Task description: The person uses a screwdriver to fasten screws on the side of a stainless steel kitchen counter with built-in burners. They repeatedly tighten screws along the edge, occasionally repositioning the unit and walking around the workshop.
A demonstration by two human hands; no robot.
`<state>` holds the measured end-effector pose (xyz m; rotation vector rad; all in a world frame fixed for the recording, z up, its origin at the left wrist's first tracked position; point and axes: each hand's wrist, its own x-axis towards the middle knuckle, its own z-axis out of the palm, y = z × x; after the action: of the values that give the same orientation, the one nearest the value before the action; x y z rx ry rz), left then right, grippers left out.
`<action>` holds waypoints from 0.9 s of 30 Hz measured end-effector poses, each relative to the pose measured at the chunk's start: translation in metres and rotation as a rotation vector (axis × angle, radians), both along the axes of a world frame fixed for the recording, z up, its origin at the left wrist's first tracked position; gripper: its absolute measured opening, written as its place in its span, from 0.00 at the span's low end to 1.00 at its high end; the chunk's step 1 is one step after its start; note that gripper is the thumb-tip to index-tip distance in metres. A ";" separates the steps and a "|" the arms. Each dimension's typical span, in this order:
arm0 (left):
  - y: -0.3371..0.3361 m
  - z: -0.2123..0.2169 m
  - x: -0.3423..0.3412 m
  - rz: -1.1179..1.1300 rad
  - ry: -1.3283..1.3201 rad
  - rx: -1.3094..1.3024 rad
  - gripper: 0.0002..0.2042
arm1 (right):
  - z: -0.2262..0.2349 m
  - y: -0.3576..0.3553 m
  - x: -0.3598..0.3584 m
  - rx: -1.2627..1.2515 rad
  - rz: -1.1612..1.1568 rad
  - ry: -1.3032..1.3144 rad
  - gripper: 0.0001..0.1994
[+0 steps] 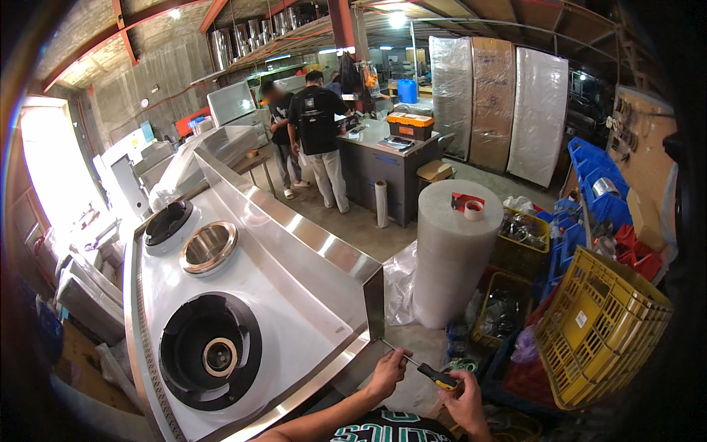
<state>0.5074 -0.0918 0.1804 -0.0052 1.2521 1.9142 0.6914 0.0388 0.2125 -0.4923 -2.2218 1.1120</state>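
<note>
A screwdriver (436,376) with a black and yellow handle lies slantwise between my two hands. My right hand (464,401) grips the end of its handle. Closer to the tip, the fingers of my left hand (387,374) are pinched around the metal shaft. The tip reaches the side of a stainless steel wok stove (294,295), just below its near right corner; whether a screw is there is too small to tell. On the stove top sit a large black burner ring (247,324), a round steel pot insert (210,248) and a smaller black ring (168,222) farther back.
A tall bubble-wrap roll (453,258) stands beyond my hands, with a tape roll (473,211) on top. To the right are a yellow crate (600,331) and blue bins (589,166). Two people (317,121) stand near a grey workbench (375,169) with a toolbox (410,126).
</note>
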 end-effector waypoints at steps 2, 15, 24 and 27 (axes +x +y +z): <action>0.001 -0.001 -0.001 0.011 -0.026 0.013 0.17 | 0.000 0.003 0.002 0.211 0.024 0.045 0.21; 0.000 -0.001 -0.001 0.030 -0.017 -0.011 0.17 | -0.011 -0.005 -0.002 0.445 0.036 0.144 0.16; -0.004 -0.011 -0.005 -0.008 0.051 0.001 0.18 | -0.021 -0.005 -0.002 -0.496 -0.003 -0.107 0.11; -0.005 -0.009 -0.006 -0.008 0.044 0.018 0.18 | -0.007 -0.010 -0.001 0.344 0.061 0.080 0.13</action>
<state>0.5018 -0.0963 0.1714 0.0521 1.2622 1.9278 0.6908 0.0289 0.2057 -0.2314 -2.3048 0.7402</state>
